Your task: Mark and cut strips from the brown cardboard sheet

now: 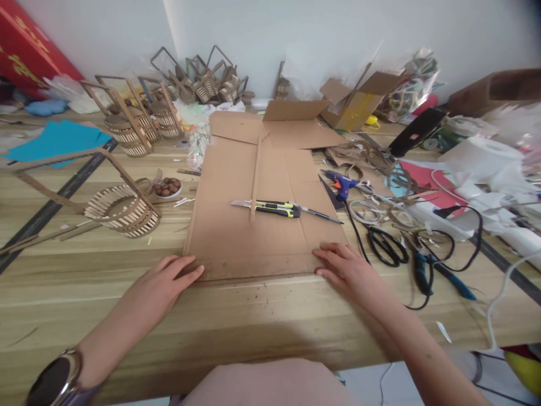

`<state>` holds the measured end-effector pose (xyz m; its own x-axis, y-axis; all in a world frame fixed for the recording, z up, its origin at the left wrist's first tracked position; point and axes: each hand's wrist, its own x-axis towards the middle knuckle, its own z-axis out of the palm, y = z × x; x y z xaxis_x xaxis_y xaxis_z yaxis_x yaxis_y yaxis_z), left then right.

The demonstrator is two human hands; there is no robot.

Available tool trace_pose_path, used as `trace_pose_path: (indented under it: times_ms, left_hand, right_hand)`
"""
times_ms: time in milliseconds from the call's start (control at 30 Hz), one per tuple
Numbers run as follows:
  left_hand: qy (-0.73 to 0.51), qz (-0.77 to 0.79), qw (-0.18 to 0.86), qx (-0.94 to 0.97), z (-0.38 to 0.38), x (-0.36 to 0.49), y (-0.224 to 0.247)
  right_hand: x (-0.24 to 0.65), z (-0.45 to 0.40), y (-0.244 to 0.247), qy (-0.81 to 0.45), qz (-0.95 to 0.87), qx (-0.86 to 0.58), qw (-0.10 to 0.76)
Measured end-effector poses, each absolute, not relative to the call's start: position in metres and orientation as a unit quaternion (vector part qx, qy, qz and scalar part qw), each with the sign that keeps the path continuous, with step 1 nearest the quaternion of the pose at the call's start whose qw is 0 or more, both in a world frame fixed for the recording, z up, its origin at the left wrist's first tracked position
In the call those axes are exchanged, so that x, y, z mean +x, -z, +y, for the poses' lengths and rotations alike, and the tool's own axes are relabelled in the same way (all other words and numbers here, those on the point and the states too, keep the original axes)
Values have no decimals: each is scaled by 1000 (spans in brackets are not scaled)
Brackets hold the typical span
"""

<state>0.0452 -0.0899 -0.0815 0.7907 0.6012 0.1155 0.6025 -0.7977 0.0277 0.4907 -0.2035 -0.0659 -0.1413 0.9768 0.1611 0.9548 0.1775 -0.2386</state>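
A flat brown cardboard sheet lies in front of me, its flaps folded out at the far end. My left hand rests at its near left corner, fingers stretched and apart. At the near right corner lies my right hand, its fingers also extended over the cardboard. Neither hand grips anything. A yellow-and-black utility knife lies across the middle of the sheet, blade out to the left. Beside its right end is a slim black pen. A narrow tan strip runs lengthwise on the sheet, passing by the knife.
To the left stand a slatted basket and a bowl of brown nuts. On the right are a blue glue gun, black scissors, pliers and looping cables. More small baskets crowd the back wall.
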Motion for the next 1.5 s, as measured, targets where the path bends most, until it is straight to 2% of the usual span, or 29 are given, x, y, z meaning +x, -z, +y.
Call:
trace_pose_path:
  times_ms: [400,733,1067,1500]
  left_hand:
    - [48,-300,43,-952,-91,49,76]
    - [68,-290,-16,-954,-86,45,80]
    - [17,-289,-87,-953,-81,51,55]
    - [-32,-307,-63,-949,-83,58,45]
  right_hand:
    - [493,-201,64,-66,-745,-646,154]
    - [495,-200,63,-61,-742,-649,155]
    - [506,-197,74,-48,-753,-633,171]
    - [510,-199,81,-23,-753,-638,159]
